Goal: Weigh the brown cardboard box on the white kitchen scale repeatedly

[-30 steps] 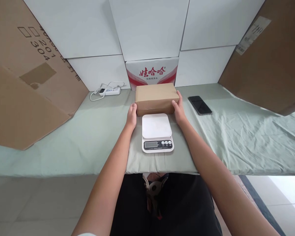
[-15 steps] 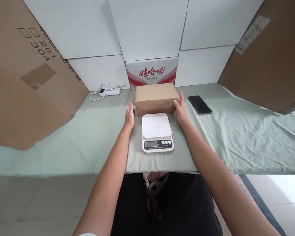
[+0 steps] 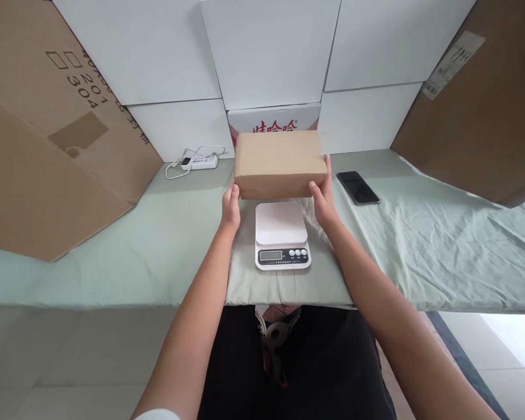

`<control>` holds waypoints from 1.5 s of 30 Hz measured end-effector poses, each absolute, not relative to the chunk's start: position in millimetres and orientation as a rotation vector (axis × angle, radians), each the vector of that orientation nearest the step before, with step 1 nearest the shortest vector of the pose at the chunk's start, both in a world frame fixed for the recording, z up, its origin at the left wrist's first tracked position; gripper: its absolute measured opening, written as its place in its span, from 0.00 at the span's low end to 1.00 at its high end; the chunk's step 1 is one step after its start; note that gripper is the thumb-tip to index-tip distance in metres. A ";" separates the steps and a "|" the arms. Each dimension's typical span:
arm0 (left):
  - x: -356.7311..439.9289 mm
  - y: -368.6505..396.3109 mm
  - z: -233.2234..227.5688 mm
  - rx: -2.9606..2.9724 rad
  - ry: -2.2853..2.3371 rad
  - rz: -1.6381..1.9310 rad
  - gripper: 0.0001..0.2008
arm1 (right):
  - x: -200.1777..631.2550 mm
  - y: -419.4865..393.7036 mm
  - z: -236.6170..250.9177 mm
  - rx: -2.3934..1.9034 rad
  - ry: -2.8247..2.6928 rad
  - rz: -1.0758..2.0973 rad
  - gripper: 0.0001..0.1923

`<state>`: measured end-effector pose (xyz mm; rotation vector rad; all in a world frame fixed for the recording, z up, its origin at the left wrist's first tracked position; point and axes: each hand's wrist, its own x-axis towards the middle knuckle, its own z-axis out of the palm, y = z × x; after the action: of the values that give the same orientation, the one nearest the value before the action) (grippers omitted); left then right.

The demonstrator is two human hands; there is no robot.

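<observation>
— What's different from a moment ago?

— The brown parcel [image 3: 280, 163] has come up off the cloth. It was lying behind the scale; now it is held in the air above the scale's far edge and hides part of the red-and-white carton [image 3: 274, 119] at the wall.

— Count it out, biggest first.

— Two big cardboard sheets, one leaning at the left [image 3: 48, 146] and one at the right [image 3: 476, 111]. One table under a green cloth [image 3: 420, 245]. One carton, one parcel, one white scale [image 3: 282, 235] with its plate bare, one black phone [image 3: 357, 187] lying flat to the right, one white power strip [image 3: 200, 161] with its cord near the wall.

— And the hands?

— Two. The left hand [image 3: 230, 209] presses the parcel's left end, the right hand [image 3: 322, 197] its right end, thumbs on the near face, fingers together and clamped against the sides.

— Anything in the way?

— The scale sits right beneath the parcel's front edge, between the wrists; the phone is well apart.
</observation>
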<state>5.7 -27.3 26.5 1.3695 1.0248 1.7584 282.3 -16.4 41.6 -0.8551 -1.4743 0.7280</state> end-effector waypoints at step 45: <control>-3.3 -117.7 55.0 1.507 0.977 1.757 0.34 | 315.8 -102.1 75.8 -0.881 -1.587 0.432 0.39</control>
<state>-3.3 -117.7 55.0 1.5074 0.9773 1.7565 315.8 -102.1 75.8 -0.8808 -1.5869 0.4319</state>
